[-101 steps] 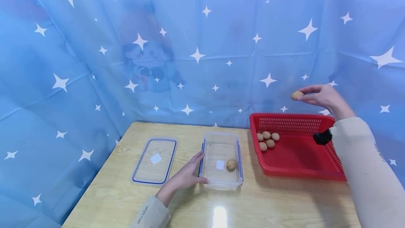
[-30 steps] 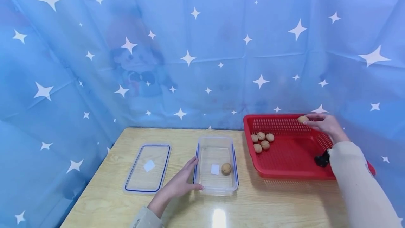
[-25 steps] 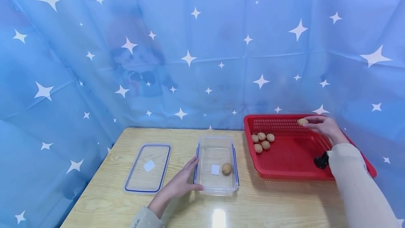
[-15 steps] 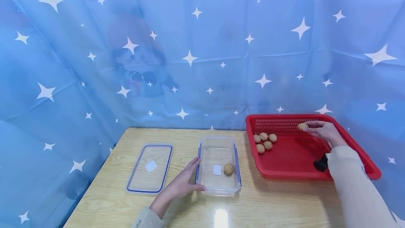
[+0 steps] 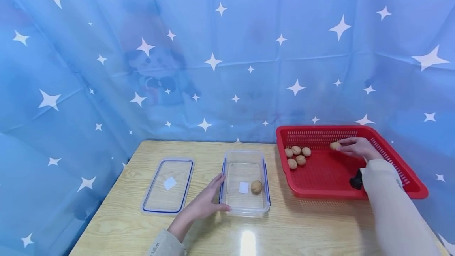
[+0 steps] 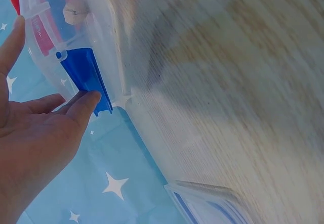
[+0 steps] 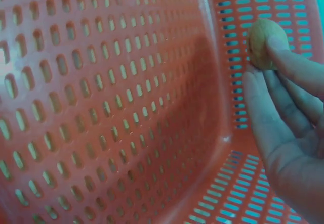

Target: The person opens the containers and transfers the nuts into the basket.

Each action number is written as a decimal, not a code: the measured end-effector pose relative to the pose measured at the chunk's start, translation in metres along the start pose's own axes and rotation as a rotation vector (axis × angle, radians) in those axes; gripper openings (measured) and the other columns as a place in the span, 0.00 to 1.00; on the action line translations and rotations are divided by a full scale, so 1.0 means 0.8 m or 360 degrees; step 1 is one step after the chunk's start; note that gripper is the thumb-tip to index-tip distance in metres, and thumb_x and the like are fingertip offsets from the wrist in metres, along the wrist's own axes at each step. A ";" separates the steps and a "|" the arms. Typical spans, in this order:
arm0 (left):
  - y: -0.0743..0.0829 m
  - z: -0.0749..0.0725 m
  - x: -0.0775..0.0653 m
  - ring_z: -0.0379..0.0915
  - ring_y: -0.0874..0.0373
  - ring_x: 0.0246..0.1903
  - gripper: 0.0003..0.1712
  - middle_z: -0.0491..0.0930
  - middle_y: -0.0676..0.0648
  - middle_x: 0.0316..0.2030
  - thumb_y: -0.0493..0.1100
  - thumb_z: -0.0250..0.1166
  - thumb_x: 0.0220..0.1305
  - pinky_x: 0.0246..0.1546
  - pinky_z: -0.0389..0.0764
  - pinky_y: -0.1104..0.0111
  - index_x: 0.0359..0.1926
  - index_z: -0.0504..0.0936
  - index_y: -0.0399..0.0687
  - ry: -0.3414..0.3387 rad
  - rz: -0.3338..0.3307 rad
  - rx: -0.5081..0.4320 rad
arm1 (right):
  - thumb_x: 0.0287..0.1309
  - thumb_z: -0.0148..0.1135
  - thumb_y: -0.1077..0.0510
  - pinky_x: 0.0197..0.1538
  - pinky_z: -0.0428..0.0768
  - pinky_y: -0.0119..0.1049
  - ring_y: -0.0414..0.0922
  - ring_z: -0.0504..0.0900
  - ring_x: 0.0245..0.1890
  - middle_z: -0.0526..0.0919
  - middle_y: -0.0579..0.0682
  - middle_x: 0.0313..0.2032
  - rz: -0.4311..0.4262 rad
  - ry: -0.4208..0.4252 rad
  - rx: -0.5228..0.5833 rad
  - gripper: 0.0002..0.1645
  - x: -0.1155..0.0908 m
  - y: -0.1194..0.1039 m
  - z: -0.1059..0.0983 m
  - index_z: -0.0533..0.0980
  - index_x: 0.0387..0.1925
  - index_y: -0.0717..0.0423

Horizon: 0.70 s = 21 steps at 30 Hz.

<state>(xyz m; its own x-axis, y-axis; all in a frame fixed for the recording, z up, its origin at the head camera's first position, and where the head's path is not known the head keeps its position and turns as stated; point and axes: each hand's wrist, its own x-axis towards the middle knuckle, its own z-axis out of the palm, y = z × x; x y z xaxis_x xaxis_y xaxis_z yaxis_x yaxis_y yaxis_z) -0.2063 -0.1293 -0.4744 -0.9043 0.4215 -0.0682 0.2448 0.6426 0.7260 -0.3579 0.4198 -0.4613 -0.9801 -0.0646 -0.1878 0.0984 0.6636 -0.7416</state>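
Observation:
My right hand pinches a walnut between thumb and fingertips, low inside the red plastic basket. In the right wrist view that walnut overlaps the basket's slotted wall. Several more walnuts sit together at the basket's left end. With its fingers spread fairly straight, my left hand rests against the left side of a clear plastic container. In the left wrist view, fingertips touch its blue side latch. One walnut lies inside the container, beside a white square label.
The container's clear lid, edged with a blue seal, lies flat to the left on the wooden table. Behind the table hangs a blue curtain with white stars. A black wrist device sits at my right cuff.
My right hand has come down from above the basket's back rim into the basket, still holding the walnut. My left hand and the container stay in place; the head view has shifted slightly.

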 end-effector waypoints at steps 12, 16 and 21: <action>0.002 0.001 -0.002 0.49 0.33 0.75 0.58 0.44 0.37 0.79 0.53 0.73 0.55 0.73 0.56 0.37 0.77 0.51 0.38 0.0001 -0.0004 -0.0019 | 0.60 0.70 0.47 0.48 0.89 0.40 0.34 0.81 0.41 0.83 0.56 0.52 0.0010 -0.0141 0.0204 0.43 0.012 0.008 0.008 0.67 0.65 0.71; -0.001 0.001 -0.001 0.49 0.34 0.75 0.58 0.44 0.38 0.79 0.54 0.73 0.55 0.73 0.56 0.38 0.78 0.51 0.40 0.0003 -0.0011 -0.0019 | 0.60 0.69 0.49 0.48 0.89 0.38 0.32 0.82 0.41 0.84 0.57 0.52 -0.0015 -0.0157 0.0202 0.39 0.010 0.007 0.011 0.70 0.64 0.71; -0.004 0.002 0.001 0.49 0.35 0.75 0.58 0.44 0.38 0.79 0.53 0.73 0.56 0.74 0.56 0.39 0.78 0.50 0.41 0.0013 -0.0005 -0.0003 | 0.57 0.71 0.45 0.47 0.89 0.40 0.38 0.81 0.46 0.83 0.55 0.53 -0.0002 -0.0081 0.0158 0.41 -0.003 0.000 0.018 0.71 0.64 0.67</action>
<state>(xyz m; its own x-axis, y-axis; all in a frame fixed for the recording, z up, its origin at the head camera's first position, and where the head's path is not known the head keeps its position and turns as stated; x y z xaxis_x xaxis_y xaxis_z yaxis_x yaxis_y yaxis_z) -0.2074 -0.1298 -0.4775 -0.9079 0.4142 -0.0648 0.2413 0.6426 0.7272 -0.3532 0.4096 -0.4701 -0.9704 -0.1050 -0.2174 0.1161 0.5866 -0.8015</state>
